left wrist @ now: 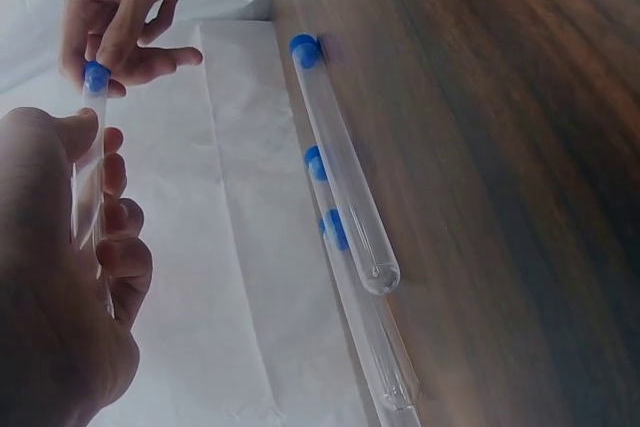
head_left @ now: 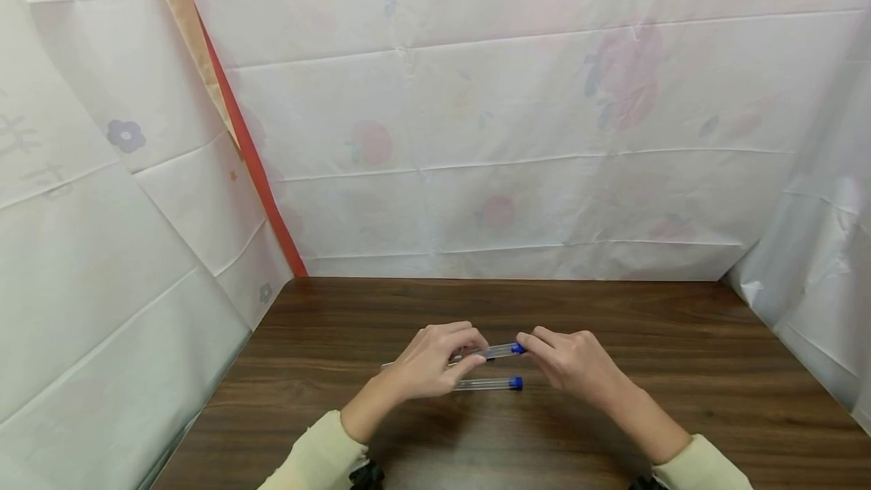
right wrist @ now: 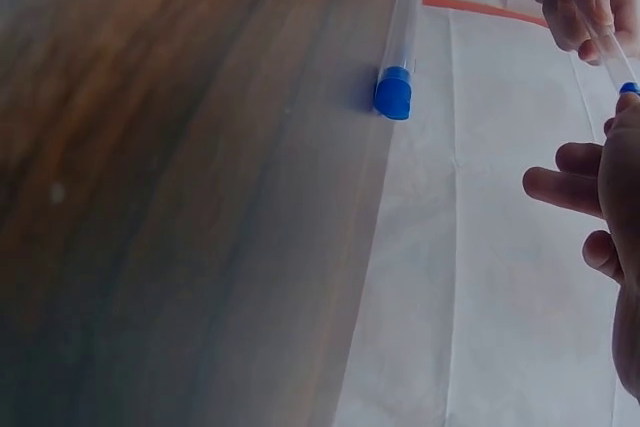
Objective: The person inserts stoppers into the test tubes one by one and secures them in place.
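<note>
Held above the table by my left hand (head_left: 435, 360) is a clear test tube (left wrist: 92, 162), its blue cap (left wrist: 96, 76) at the end toward the right. The fingers and thumb grip the tube's body. My right hand (head_left: 574, 364) pinches that cap between thumb and index finger, the other fingers apart from it in the right wrist view. The cap still sits at the tube's mouth. A second capped test tube (head_left: 488, 384) lies on the table nearer the body. Beyond it, the left wrist view shows more blue-capped tubes (left wrist: 365, 322), partly hidden by it.
The dark wood-grain table (head_left: 680, 369) is bounded at the back by a white patterned sheet (head_left: 544, 210). More sheeting hangs at the left and right. A red strip (head_left: 255, 172) runs down the back left corner to the table.
</note>
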The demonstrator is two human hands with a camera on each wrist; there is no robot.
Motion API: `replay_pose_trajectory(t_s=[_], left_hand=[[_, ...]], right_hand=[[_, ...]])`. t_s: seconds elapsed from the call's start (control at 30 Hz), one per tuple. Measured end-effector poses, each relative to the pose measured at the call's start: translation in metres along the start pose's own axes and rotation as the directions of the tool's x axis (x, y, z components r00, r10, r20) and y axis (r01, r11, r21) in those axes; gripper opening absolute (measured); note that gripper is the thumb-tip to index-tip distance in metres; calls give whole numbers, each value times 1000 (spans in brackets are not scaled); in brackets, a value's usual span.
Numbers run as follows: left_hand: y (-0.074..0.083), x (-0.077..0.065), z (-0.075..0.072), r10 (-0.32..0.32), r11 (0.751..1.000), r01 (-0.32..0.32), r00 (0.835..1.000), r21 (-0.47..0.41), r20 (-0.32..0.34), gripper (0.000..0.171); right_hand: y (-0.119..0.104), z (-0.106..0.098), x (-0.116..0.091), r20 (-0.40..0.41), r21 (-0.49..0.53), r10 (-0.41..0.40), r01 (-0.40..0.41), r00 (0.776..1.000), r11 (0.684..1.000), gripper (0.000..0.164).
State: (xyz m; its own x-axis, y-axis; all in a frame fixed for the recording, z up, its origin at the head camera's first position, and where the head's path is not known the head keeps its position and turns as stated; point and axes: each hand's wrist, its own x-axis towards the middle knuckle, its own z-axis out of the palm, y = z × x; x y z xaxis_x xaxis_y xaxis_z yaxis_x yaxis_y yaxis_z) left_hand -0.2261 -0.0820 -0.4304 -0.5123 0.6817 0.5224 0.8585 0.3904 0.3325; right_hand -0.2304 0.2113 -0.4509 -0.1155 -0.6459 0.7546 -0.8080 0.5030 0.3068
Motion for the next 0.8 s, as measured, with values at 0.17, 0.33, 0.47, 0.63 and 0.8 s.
replay_pose_trajectory(t_s=[0.17, 0.33, 0.47, 0.63, 0.8], left_hand=[[0, 0, 2, -10, 1000, 10, 1000, -6, -6, 5], [-2, 0, 4, 3, 1000, -3, 1000, 20, -26, 4], [-2, -1, 4, 10, 999, -8, 999, 49, -41, 4], [-3, -2, 4, 3, 996, 0, 999, 85, -41, 6], [-3, -2, 3, 36, 989, -27, 998, 146, -58, 5]], right_hand=[[-1, 3, -1, -31, 54, 25, -24, 999, 998, 36], [-4, 5, -1, -30, 97, 61, -58, 998, 994, 37], [-7, 6, -2, -2, 134, 97, -96, 995, 986, 38], [-8, 6, -2, 25, 222, 129, -131, 991, 966, 34], [-9, 5, -2, 51, 270, 145, -154, 988, 950, 34]])
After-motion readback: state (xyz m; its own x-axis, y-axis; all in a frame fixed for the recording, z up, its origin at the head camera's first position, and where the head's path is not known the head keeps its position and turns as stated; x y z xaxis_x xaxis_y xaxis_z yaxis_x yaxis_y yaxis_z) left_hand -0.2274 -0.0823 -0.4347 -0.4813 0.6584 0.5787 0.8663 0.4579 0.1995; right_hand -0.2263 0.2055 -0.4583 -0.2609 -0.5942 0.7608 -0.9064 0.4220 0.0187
